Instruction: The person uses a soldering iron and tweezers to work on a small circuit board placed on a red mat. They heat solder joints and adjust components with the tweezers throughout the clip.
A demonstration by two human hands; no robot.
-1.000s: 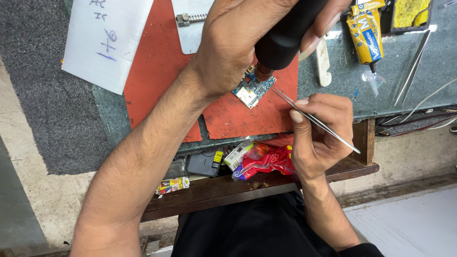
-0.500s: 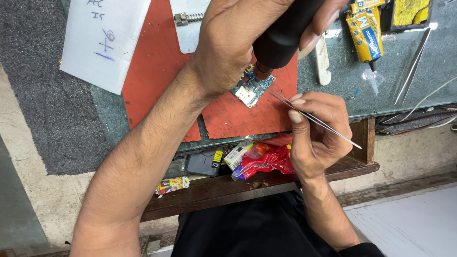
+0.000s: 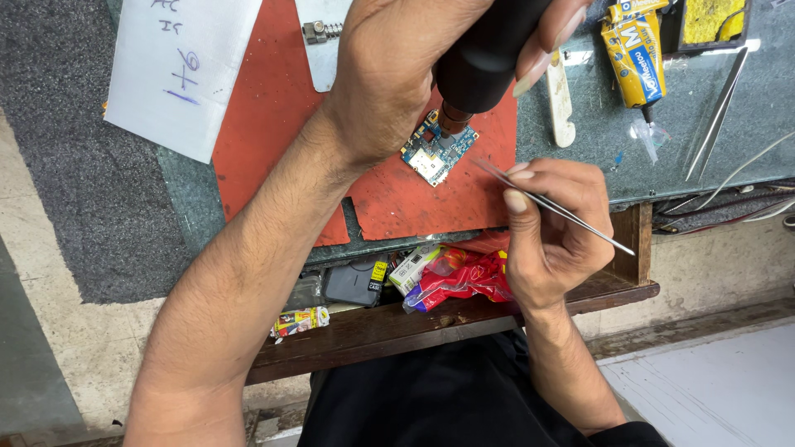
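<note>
My left hand (image 3: 397,74) grips a thick black hand tool (image 3: 489,50) and holds its metal nozzle down over a small blue circuit board (image 3: 429,157). The board lies on a red mat (image 3: 397,207). My right hand (image 3: 555,240) pinches thin metal tweezers (image 3: 580,222). Their tip points at the board's right edge, close to it. I cannot tell whether the tip touches the board.
A white sheet of paper (image 3: 182,66) lies at the upper left and a metal plate (image 3: 319,41) at the top. A white stick (image 3: 561,99), a yellow tube (image 3: 633,50), a second pair of tweezers (image 3: 716,116) and cables lie to the right. Packets (image 3: 460,277) fill the wooden shelf below.
</note>
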